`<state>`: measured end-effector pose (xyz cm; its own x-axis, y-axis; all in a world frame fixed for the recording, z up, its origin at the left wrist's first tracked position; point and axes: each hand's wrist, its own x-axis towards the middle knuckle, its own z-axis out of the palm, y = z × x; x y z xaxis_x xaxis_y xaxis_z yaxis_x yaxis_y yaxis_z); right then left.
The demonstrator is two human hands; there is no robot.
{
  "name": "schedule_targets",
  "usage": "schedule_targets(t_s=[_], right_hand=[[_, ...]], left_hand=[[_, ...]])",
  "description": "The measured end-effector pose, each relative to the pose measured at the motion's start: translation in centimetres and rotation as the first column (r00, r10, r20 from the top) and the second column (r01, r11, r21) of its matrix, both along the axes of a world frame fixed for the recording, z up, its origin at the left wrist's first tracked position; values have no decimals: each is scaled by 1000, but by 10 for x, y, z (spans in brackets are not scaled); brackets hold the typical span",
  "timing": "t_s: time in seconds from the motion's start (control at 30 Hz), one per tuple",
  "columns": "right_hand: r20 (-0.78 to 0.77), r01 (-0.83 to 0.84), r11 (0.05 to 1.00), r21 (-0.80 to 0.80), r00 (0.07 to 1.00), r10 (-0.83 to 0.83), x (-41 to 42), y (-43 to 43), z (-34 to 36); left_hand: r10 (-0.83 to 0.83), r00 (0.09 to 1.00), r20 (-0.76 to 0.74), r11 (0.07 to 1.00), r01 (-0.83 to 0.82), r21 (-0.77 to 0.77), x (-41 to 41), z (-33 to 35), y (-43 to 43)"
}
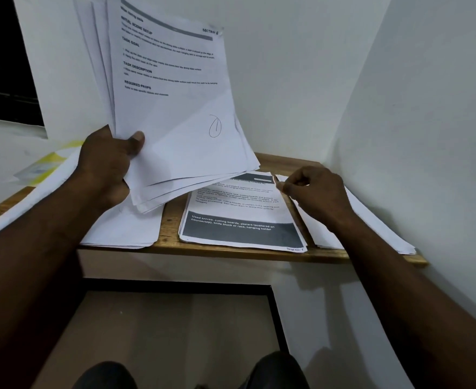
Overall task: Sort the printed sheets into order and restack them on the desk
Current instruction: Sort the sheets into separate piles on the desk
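Brown floor (147, 332) below. Narrow wooden table (172, 242) in white-walled corner, three paper piles on it. Right hand (315, 195) curled, pinches corner of right pile (371, 228). Left hand (107, 161) grips fanned sheaf (175, 108), raised above left pile (124, 228) and middle pile (239, 217). Dark window (4, 66) far left.

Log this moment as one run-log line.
left hand grips raised sheaf | right hand pinches right pile corner | middle pile flat on desk | sorting unfinished
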<state>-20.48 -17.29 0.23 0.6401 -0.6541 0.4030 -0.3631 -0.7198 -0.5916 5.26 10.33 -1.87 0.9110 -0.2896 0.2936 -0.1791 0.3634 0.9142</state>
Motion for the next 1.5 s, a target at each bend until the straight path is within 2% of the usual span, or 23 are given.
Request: schedule_targets(t_s=[0.17,0.27,0.4,0.67,0.9,0.93,1.0,1.03,1.07,1.1,1.13,1.17,1.2,1.27,1.37,1.5], right_hand=[[-313,-187,982,-24,934,170,-11,11,-4],[-353,-265,964,-23,904,241,-10,14,-8],[-442,-283,959,-34,864,239,-6,14,-10],[-423,-256,966,-24,878,222,-3,16,-10],[-438,-228,973,-29,878,193,-2,13,-11],[-405,-216,974,-62,898,173,0,11,-12],[-192,-164,983,-86,971,145,4,9,-11],[-21,-173,985,16,985,174,6,11,-6],[158,-238,949,209,966,207,10,12,-1],[299,-343,840,421,927,228,13,16,7],[393,-440,705,556,886,244,16,19,14],[435,-504,619,603,858,275,19,21,20],[440,-535,592,603,842,312,21,25,26],[417,-539,648,538,838,352,25,32,32],[407,-474,764,439,862,302,28,39,38],[400,-395,864,311,879,258,30,37,30]], left_hand=[[18,1000,1,1000,-18,12,-6,4,-4],[16,1000,12,999,-17,28,-10,8,-4],[43,999,8,998,-44,50,-19,8,-4],[11,999,-34,1000,-11,18,-28,8,-4],[-23,999,-33,999,24,48,-36,10,-3],[-37,999,-27,998,39,49,-37,11,-3],[-64,998,-21,997,64,41,-43,13,-4],[-80,997,-11,996,80,37,-45,14,-5],[-96,995,5,994,96,43,-49,15,-6],[-102,995,21,993,101,53,-51,15,-8],[-108,994,30,992,106,64,-52,16,-9],[-125,992,35,990,122,74,-54,16,-11],[-143,989,36,987,140,80,-55,16,-13],[-161,986,33,984,158,87,-57,17,-15],[-192,981,31,979,189,81,-61,17,-15],[-309,951,4,942,305,141,-66,23,-7]])
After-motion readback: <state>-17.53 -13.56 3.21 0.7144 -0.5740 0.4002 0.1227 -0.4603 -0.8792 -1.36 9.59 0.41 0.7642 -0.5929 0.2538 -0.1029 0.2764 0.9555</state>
